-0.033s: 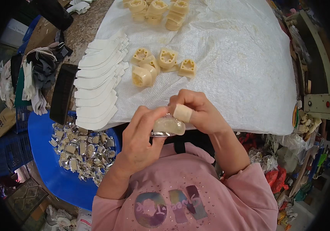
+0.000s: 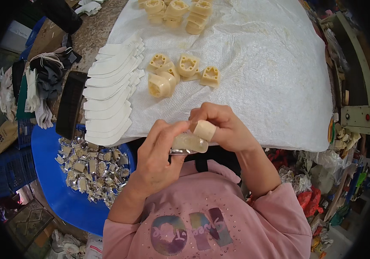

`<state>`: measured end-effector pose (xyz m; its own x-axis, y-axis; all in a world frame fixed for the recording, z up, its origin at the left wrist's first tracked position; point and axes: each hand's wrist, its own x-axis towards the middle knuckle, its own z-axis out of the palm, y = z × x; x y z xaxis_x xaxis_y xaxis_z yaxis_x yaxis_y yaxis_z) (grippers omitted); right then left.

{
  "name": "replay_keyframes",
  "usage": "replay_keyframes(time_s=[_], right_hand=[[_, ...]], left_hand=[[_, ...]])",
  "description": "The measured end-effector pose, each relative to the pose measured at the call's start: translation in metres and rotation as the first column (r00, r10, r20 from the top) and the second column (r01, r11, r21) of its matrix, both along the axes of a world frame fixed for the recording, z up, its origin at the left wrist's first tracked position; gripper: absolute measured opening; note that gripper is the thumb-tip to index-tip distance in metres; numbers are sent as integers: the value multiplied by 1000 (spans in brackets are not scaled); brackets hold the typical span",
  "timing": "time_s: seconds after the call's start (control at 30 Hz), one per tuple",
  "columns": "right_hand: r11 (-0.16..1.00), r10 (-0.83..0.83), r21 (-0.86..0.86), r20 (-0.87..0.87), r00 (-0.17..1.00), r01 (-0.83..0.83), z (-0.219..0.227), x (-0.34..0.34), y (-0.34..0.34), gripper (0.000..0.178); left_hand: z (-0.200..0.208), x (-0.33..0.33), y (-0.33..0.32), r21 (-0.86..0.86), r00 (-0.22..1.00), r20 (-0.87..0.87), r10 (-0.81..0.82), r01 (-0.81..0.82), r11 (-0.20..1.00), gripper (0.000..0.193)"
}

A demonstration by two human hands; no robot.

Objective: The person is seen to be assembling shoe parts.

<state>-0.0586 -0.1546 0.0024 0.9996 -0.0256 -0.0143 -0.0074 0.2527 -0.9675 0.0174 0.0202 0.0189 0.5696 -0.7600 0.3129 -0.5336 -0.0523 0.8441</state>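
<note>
My left hand [image 2: 157,151] is closed around a shiny heel block [image 2: 189,141], its fingers over the top and its thumb below. The block has a pale, translucent-looking side and a silvery lower edge. At its far right end my right hand [image 2: 221,127] is pinched shut, with a beige wrap [image 2: 205,130] around one digit against the block. Whatever is between the right fingertips is hidden. Farther off on the table lie several cream heel blocks [image 2: 188,64] with holes in their ends. White curved strips [image 2: 107,108] overlap in a row to the left.
A white woven sheet [image 2: 258,77] covers the table. More cream blocks [image 2: 176,8] stand at the far edge. A dark phone-like slab [image 2: 70,105] lies beside the strips. Below left, a blue tub [image 2: 60,190] holds many silvery and cream pieces [image 2: 92,168]. Clutter lines the right side.
My right hand has shifted and turned slightly at the block's end. The block has tilted a little, its right end dipping. Both hands stay in nearly the same place.
</note>
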Motion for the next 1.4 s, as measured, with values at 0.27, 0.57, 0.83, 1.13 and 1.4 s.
replay_keyframes(time_s=[0.27,0.57,0.83,1.13,1.4], right_hand=[[765,-259,-571,150,954,298,4,-1,19,16],[966,-227,-119,48,973,231,-8,-10,22,16],[858,-190,469,-91,978,211,-28,-9,30,20],[892,-349,-279,76,934,356,-20,-11,46,22],[806,-189,-506,273,943,308,-10,14,51,28]], left_hand=[[-5,-5,-8,60,988,-119,95,-89,994,46],[-18,-16,-16,-90,972,23,234,-231,969,49],[-27,-19,-24,-160,922,116,369,-349,923,47],[-28,-19,-16,-186,889,192,416,-384,905,48],[-37,-2,31,-135,879,83,469,-457,879,52]])
